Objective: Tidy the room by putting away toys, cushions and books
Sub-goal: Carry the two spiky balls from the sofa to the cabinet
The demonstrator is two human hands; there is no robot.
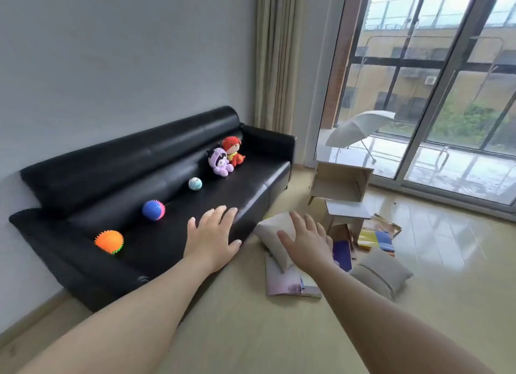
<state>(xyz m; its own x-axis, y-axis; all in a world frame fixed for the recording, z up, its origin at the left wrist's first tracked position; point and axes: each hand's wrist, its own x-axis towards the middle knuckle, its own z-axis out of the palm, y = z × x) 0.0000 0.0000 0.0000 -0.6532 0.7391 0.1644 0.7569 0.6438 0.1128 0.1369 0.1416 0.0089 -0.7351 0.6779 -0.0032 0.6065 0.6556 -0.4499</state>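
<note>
While both arms extend forward, the right hand (305,241) and the left hand (213,235) each show straight, spread fingers and hold nothing.

Position of the target: the cream cushion (272,231) is on the floor, propped against the front of the black sofa (167,155). It lies directly beneath the right fingers (297,220) and extends past the thumb side. The hand overlaps it in the view, so contact cannot be confirmed. The hand also hides much of the cushion. The exposed edge on the thumb side runs roughly parallel to the hand, so the long axis probably follows the line of reach.

Nearer hand: the right. The left fingers (220,214) are over the front edge of the sofa seat, and the cushion lies off their thumb side, near but apart.

Probable next step: close the right fingers over the cushion's top edge. The left hand is placed to support the exposed corner.

Other items: books (282,284) lie below the cushion, toward the right wrist. A grey cushion (382,273) lies off the right little-finger side. A blue spiky ball (153,210) sits on the sofa seat off the left little-finger side.
</note>
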